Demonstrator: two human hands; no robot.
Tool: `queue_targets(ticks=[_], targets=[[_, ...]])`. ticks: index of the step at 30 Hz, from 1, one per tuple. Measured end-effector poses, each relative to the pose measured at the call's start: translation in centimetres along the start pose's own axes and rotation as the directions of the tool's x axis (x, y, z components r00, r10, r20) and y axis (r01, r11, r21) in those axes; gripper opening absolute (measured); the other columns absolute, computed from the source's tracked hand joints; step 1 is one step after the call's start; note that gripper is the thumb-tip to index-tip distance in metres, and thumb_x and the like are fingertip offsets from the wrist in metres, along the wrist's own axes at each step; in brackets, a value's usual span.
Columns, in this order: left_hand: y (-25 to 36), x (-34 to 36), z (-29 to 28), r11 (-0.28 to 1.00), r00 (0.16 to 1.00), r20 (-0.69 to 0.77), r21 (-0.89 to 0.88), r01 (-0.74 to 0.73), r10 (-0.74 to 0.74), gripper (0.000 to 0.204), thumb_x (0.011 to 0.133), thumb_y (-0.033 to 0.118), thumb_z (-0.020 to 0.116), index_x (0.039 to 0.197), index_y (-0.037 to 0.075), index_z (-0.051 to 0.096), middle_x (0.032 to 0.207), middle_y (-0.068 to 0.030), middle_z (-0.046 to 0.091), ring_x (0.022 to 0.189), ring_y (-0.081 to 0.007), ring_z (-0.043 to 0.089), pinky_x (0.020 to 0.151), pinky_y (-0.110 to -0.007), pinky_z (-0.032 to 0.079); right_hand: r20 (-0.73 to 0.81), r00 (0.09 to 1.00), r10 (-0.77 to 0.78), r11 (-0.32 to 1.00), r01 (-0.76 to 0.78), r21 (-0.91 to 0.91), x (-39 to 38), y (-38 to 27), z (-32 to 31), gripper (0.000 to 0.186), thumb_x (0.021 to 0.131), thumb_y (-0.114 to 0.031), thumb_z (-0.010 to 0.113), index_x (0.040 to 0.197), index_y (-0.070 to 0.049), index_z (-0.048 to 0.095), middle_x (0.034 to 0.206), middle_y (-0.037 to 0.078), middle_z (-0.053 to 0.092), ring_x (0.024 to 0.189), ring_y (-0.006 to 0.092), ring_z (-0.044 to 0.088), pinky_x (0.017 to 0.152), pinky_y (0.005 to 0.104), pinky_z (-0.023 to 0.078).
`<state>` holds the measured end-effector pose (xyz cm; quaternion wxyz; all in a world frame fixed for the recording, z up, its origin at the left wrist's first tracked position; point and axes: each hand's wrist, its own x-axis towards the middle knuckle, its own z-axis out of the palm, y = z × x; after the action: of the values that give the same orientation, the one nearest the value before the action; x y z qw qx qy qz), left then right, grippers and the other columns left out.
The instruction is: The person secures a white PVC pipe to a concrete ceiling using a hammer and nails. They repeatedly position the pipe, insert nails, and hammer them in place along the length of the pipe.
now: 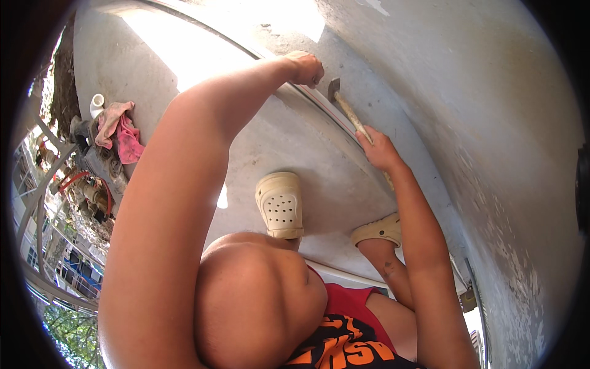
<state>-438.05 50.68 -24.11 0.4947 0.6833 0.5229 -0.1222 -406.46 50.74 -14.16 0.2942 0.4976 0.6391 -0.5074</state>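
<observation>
My left hand [305,69] is closed at the long, thin strip [322,104] that runs along the grey concrete floor near the wall; what its fingers hold is too small to make out. Below and right of it, my right hand [380,149] grips the pale, worn wooden handle of a hammer [347,107]. The hammer's dark metal head lies a little right of my left hand, angled over the strip.
A curved, scuffed concrete wall [504,141] rises on the right. At left are crumpled pink cloths [128,140], a white pipe elbow [97,103], dark clutter and bent metal bars [43,184]. My cream clogs [278,203] rest on the floor below my hands.
</observation>
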Motion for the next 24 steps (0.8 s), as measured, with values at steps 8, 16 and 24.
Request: queue_targets(ticks=[8,16,24], targets=[[-0.7,0.3,0.4,1.0,0.999,0.04,-0.001,-0.017,0.017,0.018,0.088,0.025,0.077,0.105,0.023,0.08,0.108,-0.0009,0.078,0.105,-0.0207,0.072,0.09,-0.037,0.055,-0.032,0.998,-0.045,0.999,0.044,-0.031,-0.2,0.1,0.1,0.06,0.105,-0.047,0.053,0.14,0.002,0.056,0.122,0.03,0.068,0.117,0.0418,0.066,0.101,0.0437,0.05],[-0.7,0.5,1.0,0.999,0.997,0.068,0.002,-0.036,0.036,0.024,0.09,0.023,0.074,0.113,0.024,0.079,0.111,0.0024,0.077,0.105,-0.0199,0.072,0.09,-0.036,0.056,-0.026,0.999,-0.037,0.998,0.036,-0.044,0.0,0.0,-0.5,0.067,0.103,-0.051,0.056,0.142,0.004,0.056,0.131,0.03,0.065,0.127,0.0389,0.062,0.107,0.0404,0.046],[-1.3,0.7,0.9,0.998,0.994,0.095,0.03,-0.049,0.046,0.025,0.093,0.025,0.07,0.117,0.028,0.078,0.116,0.0047,0.076,0.109,-0.0178,0.071,0.092,-0.035,0.055,-0.058,0.996,-0.064,0.997,0.062,-0.035,-0.1,0.2,-0.1,0.064,0.104,-0.05,0.056,0.139,0.003,0.057,0.122,0.029,0.068,0.118,0.0405,0.065,0.101,0.0419,0.049]])
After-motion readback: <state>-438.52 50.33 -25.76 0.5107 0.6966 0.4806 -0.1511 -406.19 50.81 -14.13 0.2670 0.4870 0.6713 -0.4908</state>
